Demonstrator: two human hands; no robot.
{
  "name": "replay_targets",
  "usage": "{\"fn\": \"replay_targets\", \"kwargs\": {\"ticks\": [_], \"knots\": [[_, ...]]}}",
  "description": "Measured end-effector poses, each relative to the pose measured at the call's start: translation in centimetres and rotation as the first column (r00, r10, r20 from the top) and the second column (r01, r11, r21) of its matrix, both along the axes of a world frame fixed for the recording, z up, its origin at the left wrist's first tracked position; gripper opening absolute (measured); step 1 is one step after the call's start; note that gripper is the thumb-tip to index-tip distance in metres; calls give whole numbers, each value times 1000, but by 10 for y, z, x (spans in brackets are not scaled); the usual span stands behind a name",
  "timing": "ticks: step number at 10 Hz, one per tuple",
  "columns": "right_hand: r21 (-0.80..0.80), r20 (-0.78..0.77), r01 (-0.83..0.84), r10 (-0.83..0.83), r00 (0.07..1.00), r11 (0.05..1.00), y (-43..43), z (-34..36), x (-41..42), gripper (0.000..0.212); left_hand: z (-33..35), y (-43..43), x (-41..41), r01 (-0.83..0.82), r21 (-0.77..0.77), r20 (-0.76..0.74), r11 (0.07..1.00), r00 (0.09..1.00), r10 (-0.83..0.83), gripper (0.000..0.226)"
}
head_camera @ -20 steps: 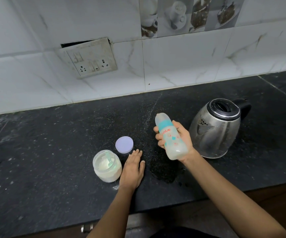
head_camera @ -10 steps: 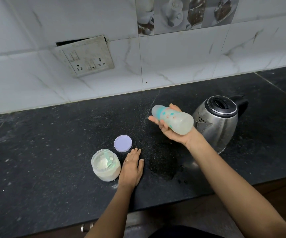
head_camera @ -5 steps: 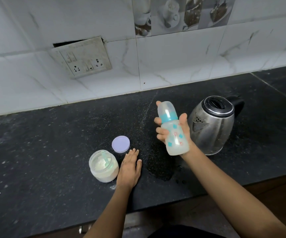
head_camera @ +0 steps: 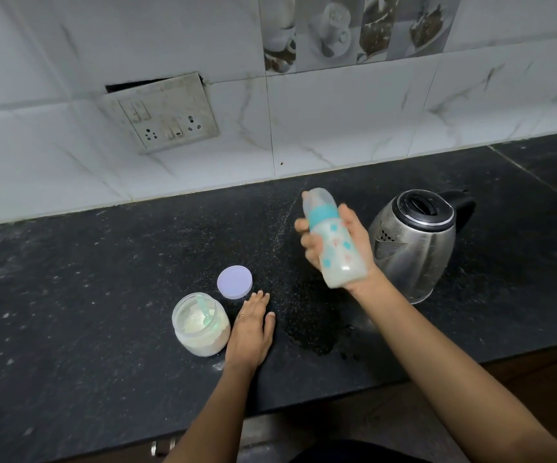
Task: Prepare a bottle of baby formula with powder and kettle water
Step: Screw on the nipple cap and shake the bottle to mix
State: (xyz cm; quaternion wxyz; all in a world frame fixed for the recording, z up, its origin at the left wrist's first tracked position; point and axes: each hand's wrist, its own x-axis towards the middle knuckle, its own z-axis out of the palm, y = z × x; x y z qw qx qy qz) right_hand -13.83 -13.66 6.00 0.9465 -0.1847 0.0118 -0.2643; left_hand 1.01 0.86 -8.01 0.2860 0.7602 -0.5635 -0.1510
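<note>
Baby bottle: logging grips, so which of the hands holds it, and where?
Right hand grips the baby bottle around its body; left hand holds nothing.

A speckled black stone countertop (head_camera: 103,295) carries an open clear jar of white powder (head_camera: 201,325), a round lilac lid (head_camera: 234,282) just behind it, a steel kettle with black lid (head_camera: 414,245), a flat left hand (head_camera: 249,332) and a wet patch (head_camera: 317,335).

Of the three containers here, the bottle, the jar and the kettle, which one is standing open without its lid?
The powder jar beside the left hand: its purple lid lies apart on the counter. The bottle is capped; the kettle is closed.
</note>
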Motion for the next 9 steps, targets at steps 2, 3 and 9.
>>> {"fn": "replay_targets", "kwargs": {"ticks": [2, 3, 9], "knots": [[78, 37, 142, -145, 989, 987, -17, 20, -4, 63, 0, 0, 0, -6, 4, -1, 1000, 1000, 6, 44], [-27, 4, 43, -43, 999, 999, -10, 15, -4, 52, 0, 1, 0, -5, 5, -7, 1000, 1000, 5, 45], [-107, -416, 179, -208, 885, 978, 5, 8, -8, 42, -4, -1, 2, 3, -11, 20, 1000, 1000, -3, 44]]}}
